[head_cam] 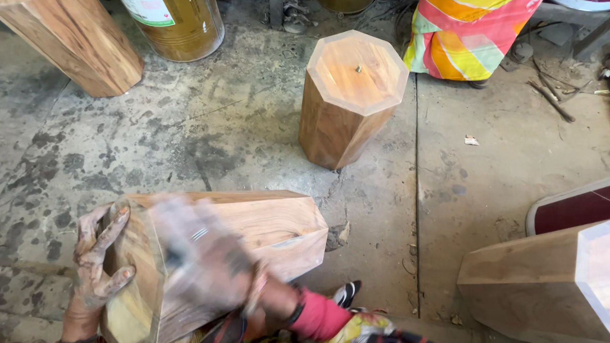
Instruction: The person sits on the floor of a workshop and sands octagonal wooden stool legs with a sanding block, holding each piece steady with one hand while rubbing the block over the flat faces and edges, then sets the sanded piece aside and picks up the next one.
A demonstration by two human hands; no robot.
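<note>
A faceted wooden block (262, 224) lies on its side on the concrete floor in front of me. My left hand (95, 265), smeared with dust or polish, grips the block's near end with spread fingers. My right hand (204, 256) is blurred with motion and lies over the block's top face; whether it holds a cloth or pad I cannot tell. A pink cuff shows at my right wrist.
An upright octagonal wooden block (351, 99) with a small pin on top stands ahead. Another block (66, 35) leans at top left, a third (551, 288) lies at right. A yellow metal drum (172, 18) stands behind. A person in bright striped cloth (469, 32) is at the top.
</note>
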